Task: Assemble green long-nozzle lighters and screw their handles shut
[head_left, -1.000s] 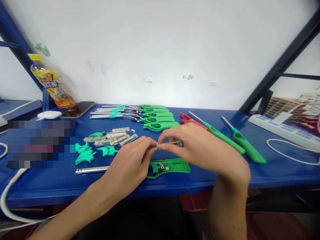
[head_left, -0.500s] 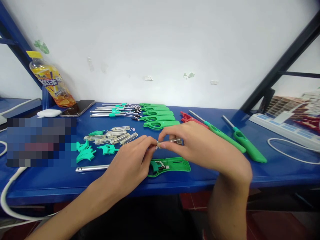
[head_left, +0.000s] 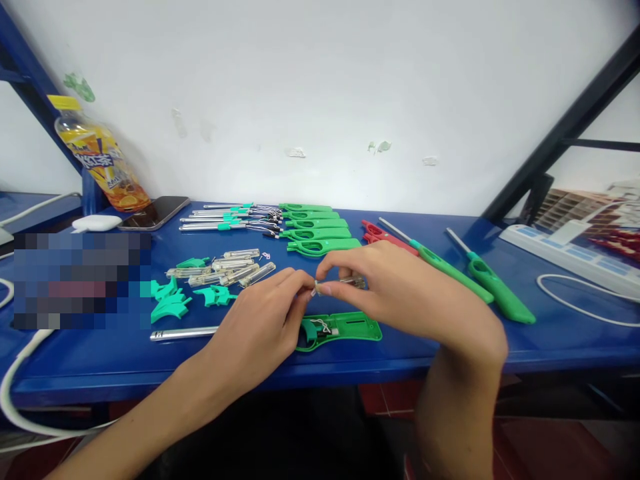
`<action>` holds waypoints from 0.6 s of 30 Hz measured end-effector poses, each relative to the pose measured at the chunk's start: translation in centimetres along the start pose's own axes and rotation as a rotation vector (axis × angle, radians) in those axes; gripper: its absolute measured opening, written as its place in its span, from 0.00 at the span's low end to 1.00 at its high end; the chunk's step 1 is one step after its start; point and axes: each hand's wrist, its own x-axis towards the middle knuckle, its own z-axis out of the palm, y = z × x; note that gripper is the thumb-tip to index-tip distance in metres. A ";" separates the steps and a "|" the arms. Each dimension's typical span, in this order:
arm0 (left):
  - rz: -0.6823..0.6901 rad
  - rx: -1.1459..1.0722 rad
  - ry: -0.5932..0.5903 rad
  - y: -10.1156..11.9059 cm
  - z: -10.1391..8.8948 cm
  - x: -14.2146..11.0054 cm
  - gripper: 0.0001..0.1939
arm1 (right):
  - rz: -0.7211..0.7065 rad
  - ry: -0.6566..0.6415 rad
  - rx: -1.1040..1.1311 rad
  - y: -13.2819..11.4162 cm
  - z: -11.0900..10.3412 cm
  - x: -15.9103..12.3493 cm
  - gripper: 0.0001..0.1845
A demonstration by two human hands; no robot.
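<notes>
My right hand [head_left: 385, 277] is closed around a clear lighter fuel tank [head_left: 355, 281], which shows between its curled fingers. Thumb and fingertips of my left hand [head_left: 265, 310] pinch a tiny pale piece [head_left: 315, 289] at the tank's left end; its exact shape is hard to make out. Just below both hands lies an open green lighter half-shell [head_left: 361, 327] with a teal trigger [head_left: 311, 331] and white wires in it. A metal lighter tube [head_left: 185, 333] sticks out to the left, partly hidden by my left hand.
Several clear tanks [head_left: 235, 268] and teal triggers [head_left: 170, 307] lie at left. Behind are metal tubes with wires [head_left: 210, 227] and green shells [head_left: 320, 233]. Red shells [head_left: 380, 233], green lighters [head_left: 500, 293], a power strip [head_left: 575, 260], a phone [head_left: 157, 212] and a bottle [head_left: 107, 163] surround them.
Almost nothing differs. Both hands keep the same pinch at the tank's end, and the view has shifted slightly.
</notes>
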 end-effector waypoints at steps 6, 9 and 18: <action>0.004 0.018 -0.011 0.2 0.1 0.2 0.09 | 0.015 -0.031 -0.006 -0.2 0.1 0.0 0.09; 0.028 0.070 -0.033 0.4 0.3 0.1 0.10 | 0.006 -0.058 0.006 -0.3 0.2 0.2 0.08; 0.052 0.103 -0.048 0.5 0.3 0.0 0.09 | -0.034 -0.061 -0.020 -0.2 0.8 0.2 0.07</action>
